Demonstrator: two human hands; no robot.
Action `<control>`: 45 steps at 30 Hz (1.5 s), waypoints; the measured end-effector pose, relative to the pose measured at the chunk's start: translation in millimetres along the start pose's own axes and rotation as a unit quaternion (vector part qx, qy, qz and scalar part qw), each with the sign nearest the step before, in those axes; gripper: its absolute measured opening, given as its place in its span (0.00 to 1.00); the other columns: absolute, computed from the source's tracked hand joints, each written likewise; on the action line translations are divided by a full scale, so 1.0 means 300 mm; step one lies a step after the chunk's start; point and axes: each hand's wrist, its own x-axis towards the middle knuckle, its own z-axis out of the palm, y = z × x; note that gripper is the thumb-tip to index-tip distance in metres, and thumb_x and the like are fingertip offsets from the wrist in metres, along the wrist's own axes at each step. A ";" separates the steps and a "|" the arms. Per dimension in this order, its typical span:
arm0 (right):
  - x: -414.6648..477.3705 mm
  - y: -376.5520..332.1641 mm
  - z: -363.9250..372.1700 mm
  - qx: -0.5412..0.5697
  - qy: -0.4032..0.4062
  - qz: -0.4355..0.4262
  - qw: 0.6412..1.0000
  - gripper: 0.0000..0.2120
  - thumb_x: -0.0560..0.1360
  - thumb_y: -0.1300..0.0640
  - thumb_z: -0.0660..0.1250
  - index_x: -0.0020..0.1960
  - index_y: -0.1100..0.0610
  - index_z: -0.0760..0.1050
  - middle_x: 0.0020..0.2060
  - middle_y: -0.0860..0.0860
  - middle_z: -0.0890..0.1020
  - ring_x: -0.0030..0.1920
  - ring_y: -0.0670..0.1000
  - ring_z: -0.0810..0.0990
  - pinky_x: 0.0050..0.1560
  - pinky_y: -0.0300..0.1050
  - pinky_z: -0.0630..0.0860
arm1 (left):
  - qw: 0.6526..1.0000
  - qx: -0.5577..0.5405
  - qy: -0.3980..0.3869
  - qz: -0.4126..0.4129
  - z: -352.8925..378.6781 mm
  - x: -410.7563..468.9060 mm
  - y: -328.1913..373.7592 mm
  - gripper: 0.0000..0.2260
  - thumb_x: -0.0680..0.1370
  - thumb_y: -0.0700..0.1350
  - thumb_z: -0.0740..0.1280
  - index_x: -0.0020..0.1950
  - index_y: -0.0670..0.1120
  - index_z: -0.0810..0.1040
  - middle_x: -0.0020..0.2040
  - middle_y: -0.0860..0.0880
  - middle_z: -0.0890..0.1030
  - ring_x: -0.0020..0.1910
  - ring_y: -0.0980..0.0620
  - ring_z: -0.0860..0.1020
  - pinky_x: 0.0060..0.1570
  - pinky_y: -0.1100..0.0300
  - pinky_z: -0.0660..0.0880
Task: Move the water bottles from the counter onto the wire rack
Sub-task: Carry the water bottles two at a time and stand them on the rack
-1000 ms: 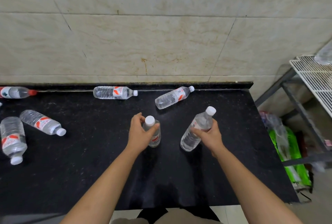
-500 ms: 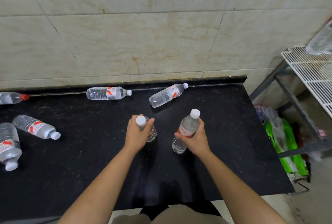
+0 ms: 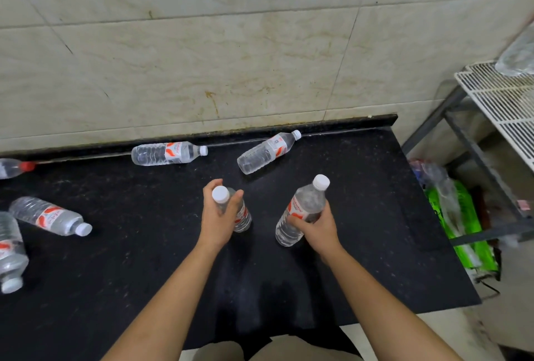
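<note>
Bottles, one in each closed grip: left hand (image 3: 218,220), right hand (image 3: 318,230).

held bottles (image 3: 303,213) – two, upright | loose bottles (image 3: 166,153) – lying | wire rack (image 3: 502,106) – right

Both forearms are bare from the lower edge of the view up to the wrists, with no sleeve showing. The left hand (image 3: 220,219) and the right hand (image 3: 316,229) carry no glove, ring, watch or band. At the bottom edge, between the arms, shows what seems to be tan or khaki clothing, with dark fabric above it.
</note>
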 end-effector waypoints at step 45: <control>-0.657 -0.108 -1.997 0.178 0.335 -0.250 0.891 0.21 0.71 0.39 0.69 0.53 0.54 0.79 0.44 0.51 0.85 0.43 0.50 0.85 0.45 0.47 0.78 | 0.920 -0.098 -0.195 0.326 1.550 -0.988 1.027 0.26 0.78 0.63 0.65 0.40 0.39 0.79 0.36 0.49 0.82 0.35 0.57 0.80 0.37 0.62 0.75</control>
